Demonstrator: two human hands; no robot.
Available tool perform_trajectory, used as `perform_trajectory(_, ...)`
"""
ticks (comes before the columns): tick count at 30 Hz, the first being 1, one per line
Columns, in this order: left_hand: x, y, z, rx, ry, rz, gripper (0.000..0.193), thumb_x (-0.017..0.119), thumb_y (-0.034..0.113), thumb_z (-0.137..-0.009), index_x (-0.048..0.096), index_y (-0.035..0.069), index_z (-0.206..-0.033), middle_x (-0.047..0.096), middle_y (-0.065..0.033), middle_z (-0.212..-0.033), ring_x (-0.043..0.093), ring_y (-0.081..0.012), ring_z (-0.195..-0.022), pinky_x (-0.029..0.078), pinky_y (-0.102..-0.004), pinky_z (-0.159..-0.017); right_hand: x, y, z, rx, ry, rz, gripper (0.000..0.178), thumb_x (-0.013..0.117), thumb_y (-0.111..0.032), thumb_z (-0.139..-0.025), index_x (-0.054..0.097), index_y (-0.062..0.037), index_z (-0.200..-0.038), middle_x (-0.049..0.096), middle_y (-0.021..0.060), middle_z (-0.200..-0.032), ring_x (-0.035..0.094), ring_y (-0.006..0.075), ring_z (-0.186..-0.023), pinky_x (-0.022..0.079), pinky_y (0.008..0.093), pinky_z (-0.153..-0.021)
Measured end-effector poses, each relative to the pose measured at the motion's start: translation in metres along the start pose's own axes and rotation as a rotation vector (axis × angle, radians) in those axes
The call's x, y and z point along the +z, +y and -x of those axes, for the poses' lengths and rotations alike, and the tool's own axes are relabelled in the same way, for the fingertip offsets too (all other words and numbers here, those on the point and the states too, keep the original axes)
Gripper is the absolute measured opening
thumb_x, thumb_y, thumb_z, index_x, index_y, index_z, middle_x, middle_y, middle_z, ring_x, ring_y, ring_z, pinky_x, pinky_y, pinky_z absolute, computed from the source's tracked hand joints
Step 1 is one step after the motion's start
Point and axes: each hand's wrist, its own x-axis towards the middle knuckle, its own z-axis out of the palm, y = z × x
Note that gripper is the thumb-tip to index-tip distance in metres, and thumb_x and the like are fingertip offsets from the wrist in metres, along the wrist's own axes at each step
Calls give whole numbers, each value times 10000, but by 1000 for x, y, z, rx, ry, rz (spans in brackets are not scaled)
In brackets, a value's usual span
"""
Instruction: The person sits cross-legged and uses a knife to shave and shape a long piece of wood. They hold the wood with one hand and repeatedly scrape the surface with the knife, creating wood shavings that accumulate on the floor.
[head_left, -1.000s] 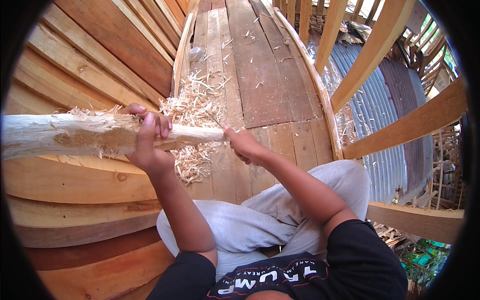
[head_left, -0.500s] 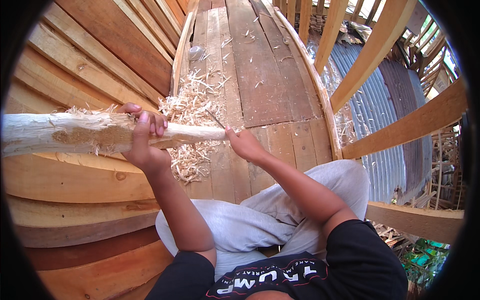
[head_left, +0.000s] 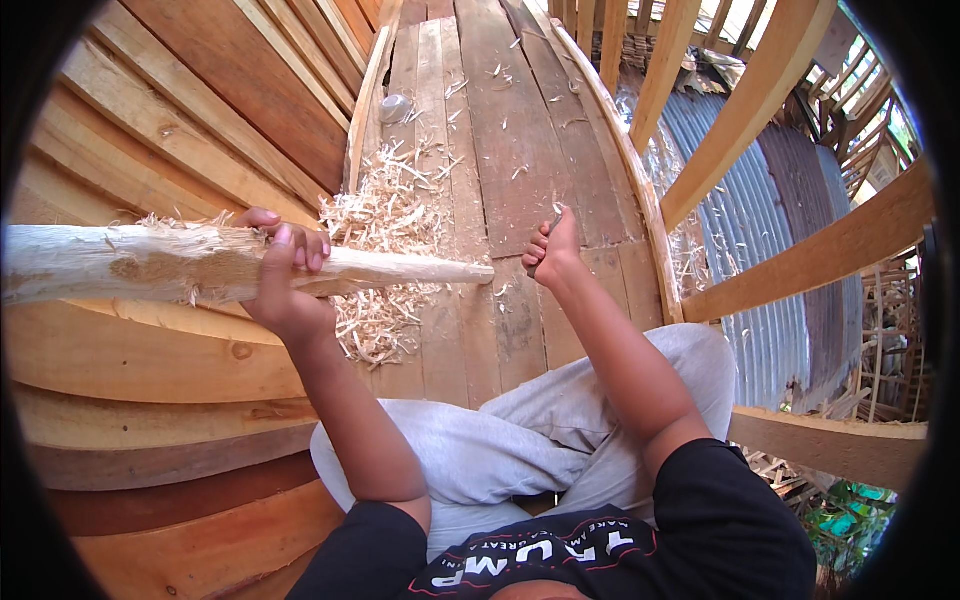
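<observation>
A long pale wooden pole (head_left: 400, 270), its bark stripped and its surface rough with whittled fibres, reaches in from the left edge and narrows to a tapered tip. Around its thicker part my left hand (head_left: 288, 265) is closed, thumb on the near side. My right hand (head_left: 556, 246) is a fist beyond the tip, apart from the wood. A knife (head_left: 557, 210) is in that fist; only a little of it shows by the thumb, the rest hidden by fingers. Curled wood shavings (head_left: 385, 205) lie heaped on the planks under and behind the pole.
Plank flooring (head_left: 520, 150) stretches ahead, with a small clear cup (head_left: 395, 108) at its far left. Stacked boards (head_left: 170, 360) line the left. Slanting wooden posts (head_left: 745, 115) stand at the right, with a corrugated metal roof (head_left: 740, 230) beyond. My crossed legs (head_left: 500, 440) are close below.
My right hand has swung right and a little away with the knife, off the pole's tip, which now shows whole. My left hand keeps its hold in nearly the same place.
</observation>
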Motion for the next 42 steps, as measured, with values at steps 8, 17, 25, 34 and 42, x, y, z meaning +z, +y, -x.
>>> perform_trajectory(8, 11, -2, 8, 20, -76, -31, 220, 557, 48, -821, 498, 38, -1033, 395, -21, -640, 412, -125, -555, 387, -304, -608, 37, 31, 35, -824, -342, 1343, 361, 494, -334, -995, 619, 1, -1048, 648, 200, -785, 642, 334, -734, 474, 418, -682)
perform_trajectory(17, 5, -1, 4, 17, -68, 37, 205, 559, 6, -823, 506, 24, -1020, 436, -36, -679, 418, -116, -555, 420, -298, -590, 32, 27, 63, -1235, -399, 1452, 157, 596, -134, -898, 645, -77, -1036, 643, 135, -807, 648, 332, -700, 493, 422, -640)
perform_trajectory(25, 5, 0, 4, 14, -62, 31, 197, 562, 4, -826, 515, 16, -1017, 451, -37, -688, 428, -115, -558, 419, -293, -589, 31, 29, 62, -1300, -127, 1689, 234, 611, -88, -819, 683, -122, -1039, 621, 132, -850, 657, 337, -773, 516, 453, -674)
perform_trajectory(34, 14, 2, 8, 23, -72, -26, 224, 567, 25, -819, 508, 30, -1036, 430, -26, -639, 411, -111, -552, 411, -295, -596, 33, 27, 64, -1550, -167, 1912, 231, 598, -66, -844, 713, -166, -1018, 582, 104, -832, 627, 300, -801, 498, 418, -703)
perform_trajectory(42, 11, 3, 5, 29, 21, -32, 208, 569, 24, -813, 518, 27, -1014, 437, -25, -663, 413, -112, -566, 405, -287, -595, 23, 37, 53, -673, -141, 1717, 300, 478, -204, -937, 666, -16, -1074, 664, 224, -1005, 621, 416, -987, 472, 485, -857)
